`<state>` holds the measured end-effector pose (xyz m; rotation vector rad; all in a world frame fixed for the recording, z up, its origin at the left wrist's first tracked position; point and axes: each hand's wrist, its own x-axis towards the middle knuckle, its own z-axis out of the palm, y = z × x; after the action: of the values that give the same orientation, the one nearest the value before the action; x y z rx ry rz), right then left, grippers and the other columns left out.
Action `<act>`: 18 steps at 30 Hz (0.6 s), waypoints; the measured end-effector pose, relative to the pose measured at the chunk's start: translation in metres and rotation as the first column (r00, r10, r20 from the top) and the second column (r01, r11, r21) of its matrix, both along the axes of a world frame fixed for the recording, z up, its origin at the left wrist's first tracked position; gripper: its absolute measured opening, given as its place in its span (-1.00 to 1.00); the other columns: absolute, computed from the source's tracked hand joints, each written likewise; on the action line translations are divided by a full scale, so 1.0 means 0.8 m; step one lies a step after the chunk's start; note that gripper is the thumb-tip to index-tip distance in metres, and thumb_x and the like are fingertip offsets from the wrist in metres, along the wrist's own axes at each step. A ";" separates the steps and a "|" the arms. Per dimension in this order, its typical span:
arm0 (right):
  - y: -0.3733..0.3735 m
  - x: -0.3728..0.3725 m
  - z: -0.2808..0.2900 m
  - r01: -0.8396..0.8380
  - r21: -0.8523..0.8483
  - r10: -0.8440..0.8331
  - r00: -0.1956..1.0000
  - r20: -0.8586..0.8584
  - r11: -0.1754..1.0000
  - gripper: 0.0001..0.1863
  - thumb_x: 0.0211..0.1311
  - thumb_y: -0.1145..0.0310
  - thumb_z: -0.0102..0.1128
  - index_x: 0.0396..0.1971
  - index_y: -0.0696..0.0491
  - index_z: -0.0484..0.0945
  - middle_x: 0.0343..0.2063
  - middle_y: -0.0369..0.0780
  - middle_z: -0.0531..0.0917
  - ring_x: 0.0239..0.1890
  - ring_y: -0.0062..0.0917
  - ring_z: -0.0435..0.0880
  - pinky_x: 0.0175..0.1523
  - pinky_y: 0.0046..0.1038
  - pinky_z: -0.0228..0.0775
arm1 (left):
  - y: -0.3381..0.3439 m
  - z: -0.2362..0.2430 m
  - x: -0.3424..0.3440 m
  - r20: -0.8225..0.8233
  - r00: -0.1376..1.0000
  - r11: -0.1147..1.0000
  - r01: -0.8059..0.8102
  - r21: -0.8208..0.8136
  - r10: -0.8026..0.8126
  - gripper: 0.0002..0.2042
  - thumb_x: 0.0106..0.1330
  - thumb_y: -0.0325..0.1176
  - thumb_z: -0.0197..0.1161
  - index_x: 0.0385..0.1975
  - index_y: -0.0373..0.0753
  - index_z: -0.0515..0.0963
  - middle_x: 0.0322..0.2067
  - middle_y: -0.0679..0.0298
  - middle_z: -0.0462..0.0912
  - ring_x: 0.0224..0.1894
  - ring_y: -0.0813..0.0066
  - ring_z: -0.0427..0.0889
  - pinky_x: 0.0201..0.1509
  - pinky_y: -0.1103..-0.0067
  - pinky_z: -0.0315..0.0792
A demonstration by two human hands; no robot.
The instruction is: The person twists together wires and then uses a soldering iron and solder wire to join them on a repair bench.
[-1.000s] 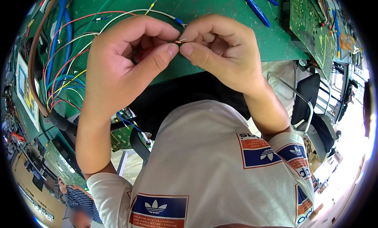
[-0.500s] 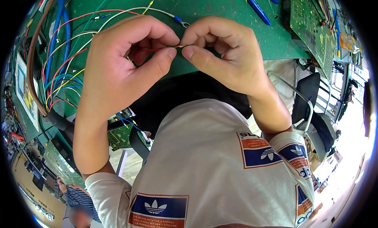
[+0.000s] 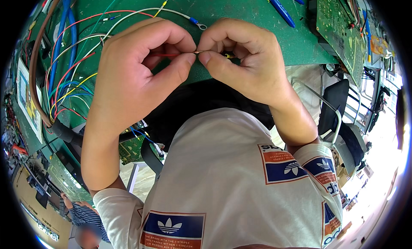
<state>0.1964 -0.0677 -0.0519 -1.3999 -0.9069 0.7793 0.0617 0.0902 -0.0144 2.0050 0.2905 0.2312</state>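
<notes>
Red wire runs crosswise, bare end pts R.

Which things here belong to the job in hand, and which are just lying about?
In the job, judging by the hands:
red wire, with the fingers of the left hand and right hand at its bare end
small yellow piece within the right hand, exact type unclear

Apparently just lying about:
blue pens
green circuit board
black chair
</notes>
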 end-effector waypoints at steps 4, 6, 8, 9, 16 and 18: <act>0.000 0.000 -0.001 0.005 -0.005 -0.005 1.000 0.008 1.000 -0.92 0.10 0.59 0.31 -0.37 0.16 0.63 -0.51 -0.32 0.61 -0.46 -0.70 0.54 -0.34 -0.58 0.41 | 0.000 0.000 -0.001 -0.007 1.000 1.000 -0.002 -0.024 0.001 -0.89 0.22 -0.61 0.37 -0.31 -0.33 0.60 -0.39 0.42 0.57 -0.40 0.77 0.44 -0.41 0.77 0.19; 0.000 0.000 -0.002 0.006 -0.005 -0.006 1.000 0.017 1.000 -0.92 0.10 0.59 0.31 -0.38 0.16 0.63 -0.51 -0.32 0.61 -0.47 -0.70 0.54 -0.34 -0.58 0.41 | 0.000 0.000 -0.001 -0.018 1.000 0.999 0.001 -0.050 -0.002 -0.89 0.23 -0.62 0.36 -0.30 -0.34 0.59 -0.37 0.42 0.57 -0.39 0.77 0.45 -0.40 0.77 0.22; -0.001 0.001 -0.003 0.008 -0.001 -0.008 1.000 0.027 1.000 -0.92 0.10 0.58 0.32 -0.38 0.16 0.64 -0.52 -0.32 0.61 -0.47 -0.70 0.53 -0.35 -0.59 0.40 | 0.000 -0.001 -0.002 -0.028 1.000 0.998 0.005 -0.069 -0.007 -0.89 0.25 -0.62 0.35 -0.28 -0.35 0.59 -0.36 0.41 0.57 -0.37 0.77 0.46 -0.38 0.77 0.25; -0.001 0.000 -0.002 0.010 -0.003 -0.010 1.000 0.021 1.000 -0.92 0.09 0.58 0.32 -0.38 0.16 0.64 -0.52 -0.32 0.61 -0.47 -0.70 0.53 -0.35 -0.59 0.40 | 0.000 -0.001 -0.002 -0.034 0.999 0.997 0.007 -0.075 -0.010 -0.89 0.26 -0.62 0.35 -0.28 -0.35 0.59 -0.36 0.41 0.57 -0.36 0.77 0.47 -0.37 0.77 0.26; 0.000 0.000 -0.002 0.007 -0.016 -0.007 1.000 0.019 1.000 -0.92 0.09 0.58 0.33 -0.38 0.16 0.65 -0.53 -0.31 0.61 -0.49 -0.69 0.52 -0.36 -0.58 0.41 | 0.001 0.001 -0.003 -0.125 0.992 0.998 0.008 -0.060 -0.015 -0.89 0.30 -0.58 0.36 -0.25 -0.35 0.57 -0.34 0.40 0.57 -0.33 0.74 0.50 -0.31 0.77 0.34; 0.000 0.000 -0.002 0.010 -0.012 -0.010 1.000 0.022 1.000 -0.92 0.09 0.58 0.33 -0.38 0.16 0.65 -0.53 -0.30 0.61 -0.49 -0.69 0.53 -0.37 -0.58 0.41 | 0.001 0.001 -0.003 -0.107 0.994 0.999 0.013 -0.051 -0.018 -0.89 0.31 -0.57 0.36 -0.25 -0.35 0.57 -0.34 0.40 0.56 -0.33 0.73 0.50 -0.31 0.77 0.35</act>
<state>0.1967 -0.0677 -0.0538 -1.4253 -0.9125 0.7646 0.0592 0.0906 -0.0136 1.9725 0.3451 0.1054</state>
